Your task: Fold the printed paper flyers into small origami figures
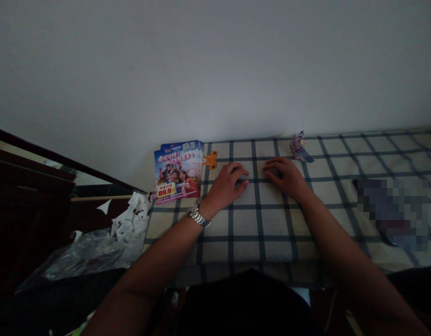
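My left hand (228,185), with a metal-banded watch (198,215) on its wrist, rests on a checked tablecloth (245,233). Its fingers are curved and apart, with nothing between them. Facing it across a small gap, my right hand (283,177) also rests on the cloth, fingers loosely bent and holding nothing. A stack of printed flyers (178,175) lies left of my left hand, at the table's back left corner. Beyond my right hand, near the wall, stands a small folded piece of printed paper (300,148).
An orange bear-shaped figure (211,160) shows on the cloth beside the flyers. A dark flat object (383,210), partly blurred out, lies at the right. Left of the table are torn white paper (133,214) and clear plastic (93,252). A pale wall (215,70) borders the back edge.
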Demonstrator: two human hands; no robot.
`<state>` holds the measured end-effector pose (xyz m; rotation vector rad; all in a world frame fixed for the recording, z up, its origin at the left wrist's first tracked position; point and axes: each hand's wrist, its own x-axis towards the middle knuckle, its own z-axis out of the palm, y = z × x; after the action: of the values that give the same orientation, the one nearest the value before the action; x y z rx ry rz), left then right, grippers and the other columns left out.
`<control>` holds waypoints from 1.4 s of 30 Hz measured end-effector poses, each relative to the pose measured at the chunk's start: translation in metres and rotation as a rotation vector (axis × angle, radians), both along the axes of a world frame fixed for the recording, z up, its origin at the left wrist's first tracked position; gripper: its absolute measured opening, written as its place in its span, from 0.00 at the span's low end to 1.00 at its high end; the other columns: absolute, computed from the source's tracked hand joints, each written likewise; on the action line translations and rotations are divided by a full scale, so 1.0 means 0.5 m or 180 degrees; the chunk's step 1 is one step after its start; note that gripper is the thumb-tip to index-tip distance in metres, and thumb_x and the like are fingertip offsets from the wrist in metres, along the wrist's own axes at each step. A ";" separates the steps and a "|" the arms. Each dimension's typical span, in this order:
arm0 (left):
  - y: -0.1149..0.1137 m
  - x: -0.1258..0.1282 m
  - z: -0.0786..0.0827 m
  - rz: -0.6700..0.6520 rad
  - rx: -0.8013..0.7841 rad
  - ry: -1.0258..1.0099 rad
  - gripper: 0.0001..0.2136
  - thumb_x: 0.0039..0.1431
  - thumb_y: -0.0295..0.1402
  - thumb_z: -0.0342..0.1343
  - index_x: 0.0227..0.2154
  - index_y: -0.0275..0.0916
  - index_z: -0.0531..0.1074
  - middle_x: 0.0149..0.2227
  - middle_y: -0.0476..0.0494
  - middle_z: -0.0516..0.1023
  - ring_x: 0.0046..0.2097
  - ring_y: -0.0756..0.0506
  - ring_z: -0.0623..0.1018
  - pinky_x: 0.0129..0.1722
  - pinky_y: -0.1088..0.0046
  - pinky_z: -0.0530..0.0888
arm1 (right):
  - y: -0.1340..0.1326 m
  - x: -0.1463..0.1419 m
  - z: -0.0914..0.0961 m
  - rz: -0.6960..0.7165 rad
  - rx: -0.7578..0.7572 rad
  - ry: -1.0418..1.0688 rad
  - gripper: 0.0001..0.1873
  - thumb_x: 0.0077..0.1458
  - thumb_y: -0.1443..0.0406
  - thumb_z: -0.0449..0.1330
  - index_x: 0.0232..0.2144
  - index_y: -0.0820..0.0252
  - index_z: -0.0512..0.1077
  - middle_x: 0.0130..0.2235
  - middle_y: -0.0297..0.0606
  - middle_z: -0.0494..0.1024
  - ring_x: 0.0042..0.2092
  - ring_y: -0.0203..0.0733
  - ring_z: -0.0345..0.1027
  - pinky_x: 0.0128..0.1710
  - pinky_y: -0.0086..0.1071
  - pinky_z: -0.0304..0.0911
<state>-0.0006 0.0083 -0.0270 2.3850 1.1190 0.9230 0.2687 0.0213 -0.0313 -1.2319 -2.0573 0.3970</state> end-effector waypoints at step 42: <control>-0.109 -0.388 0.051 0.0684 -0.0302 0.1033 0.16 0.70 0.43 0.55 0.55 0.43 0.70 0.67 0.39 0.67 0.68 0.37 0.68 0.69 0.50 0.67 | 0.008 0.008 -0.019 0.0049 0.0207 -0.0075 0.07 0.64 0.60 0.63 0.41 0.54 0.80 0.49 0.46 0.80 0.51 0.54 0.75 0.56 0.55 0.70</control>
<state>-0.1947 -0.0462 -0.0015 2.4269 1.5266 0.5388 0.2727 0.0253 -0.0410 -1.1878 -2.0845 0.3214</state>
